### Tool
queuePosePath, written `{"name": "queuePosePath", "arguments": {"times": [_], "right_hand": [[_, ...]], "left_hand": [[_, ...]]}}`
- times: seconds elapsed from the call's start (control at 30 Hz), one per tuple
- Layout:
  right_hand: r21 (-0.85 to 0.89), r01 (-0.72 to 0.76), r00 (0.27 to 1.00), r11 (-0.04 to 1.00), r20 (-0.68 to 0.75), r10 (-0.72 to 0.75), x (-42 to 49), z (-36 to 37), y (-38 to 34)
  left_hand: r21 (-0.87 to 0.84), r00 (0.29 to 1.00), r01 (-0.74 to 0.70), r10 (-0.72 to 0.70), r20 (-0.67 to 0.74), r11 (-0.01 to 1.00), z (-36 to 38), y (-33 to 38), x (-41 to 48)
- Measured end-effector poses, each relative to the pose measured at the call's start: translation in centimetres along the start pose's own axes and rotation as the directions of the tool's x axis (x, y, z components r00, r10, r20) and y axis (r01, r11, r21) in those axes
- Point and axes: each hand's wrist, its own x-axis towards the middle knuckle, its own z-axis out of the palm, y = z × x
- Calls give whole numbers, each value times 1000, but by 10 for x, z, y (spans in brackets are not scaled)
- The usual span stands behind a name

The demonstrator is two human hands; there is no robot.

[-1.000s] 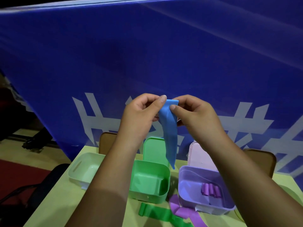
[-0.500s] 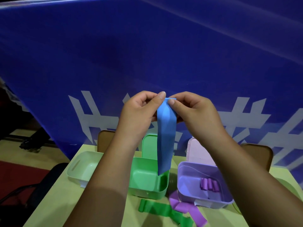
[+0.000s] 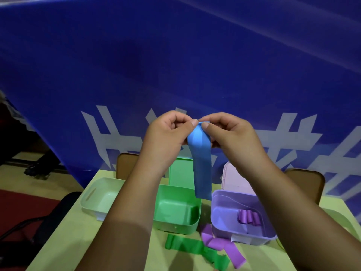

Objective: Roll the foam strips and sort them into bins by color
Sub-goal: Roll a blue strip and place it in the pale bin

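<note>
Shows a left hand (image 3: 166, 133) and a right hand (image 3: 232, 133) raised at centre, each pinching the top end of a blue strip (image 3: 202, 167) between thumb and curled fingers. Shows only the top edge bent over, with the length below hanging straight toward 6 o'clock, above a green bin (image 3: 173, 227) and apart from it. Looks like the very start of a roll.

Places three bins in a row on a table (image 3: 156, 259) below:
- a white bin (image 3: 97, 192) at 8 o'clock, with nothing visible inside
- the green bin at 6 o'clock, seemingly with nothing in it
- a purple bin (image 3: 244, 238) at 5 o'clock, holding a few purple rolls (image 3: 249, 217)

Shows a flat green strip (image 3: 187, 246) and a flat purple strip (image 3: 220, 244) overlapping on the table just in front of the bins, both unrolled.

Suggests early progress: some purple sorted, blue in hand, green not begun. Reveals no blue bin; perhaps the white one serves for blue.
</note>
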Motion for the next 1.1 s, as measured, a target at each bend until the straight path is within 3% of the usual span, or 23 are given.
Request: {"name": "queuePosePath", "arguments": {"times": [0.57,1.1], "right_hand": [[-65,-2,1000,998,-5,2,-9,-3,5],[-99,-45,997,994,58,51,-11,-7,19]], "left_hand": [[-97,996,76,-70,62,992,-4,-5,-6],[-39,986,161,-159,55,986,-5,-14,-14]]}}
